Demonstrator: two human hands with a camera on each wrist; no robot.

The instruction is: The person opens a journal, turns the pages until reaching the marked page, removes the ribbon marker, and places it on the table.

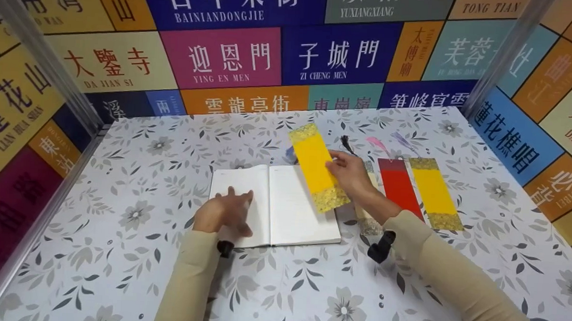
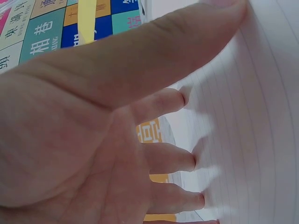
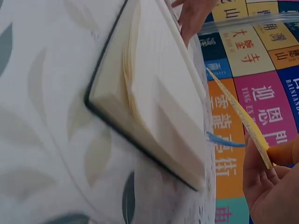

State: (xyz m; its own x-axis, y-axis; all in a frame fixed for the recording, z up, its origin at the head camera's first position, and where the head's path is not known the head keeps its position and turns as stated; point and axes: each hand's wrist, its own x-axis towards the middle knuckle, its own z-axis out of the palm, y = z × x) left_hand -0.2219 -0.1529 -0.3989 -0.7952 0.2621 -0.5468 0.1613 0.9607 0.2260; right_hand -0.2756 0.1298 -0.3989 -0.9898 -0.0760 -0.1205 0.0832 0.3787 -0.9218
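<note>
An open notebook (image 1: 290, 223) with lined pages lies on the table. My left hand (image 1: 226, 211) rests its fingertips on the left page, fingers spread; in the left wrist view the thumb and fingers touch the lined paper. Over the right page, my right hand (image 1: 353, 175) pinches a yellow bookmark (image 1: 314, 164) with glittery gold ends by its right edge, between thumb and fingers. The right wrist view shows this bookmark (image 3: 243, 116) nearly edge-on, raised above the notebook (image 3: 159, 88). A blue tassel (image 3: 226, 141) shows near it.
Right of the notebook lie a red bookmark (image 1: 400, 187), another yellow bookmark (image 1: 434, 191) and a pale one (image 1: 371, 225) partly hidden by my right arm. Black, pink (image 1: 377, 144) and purple tassels spread behind them. A wall of coloured name panels (image 1: 223, 56) closes the table's back.
</note>
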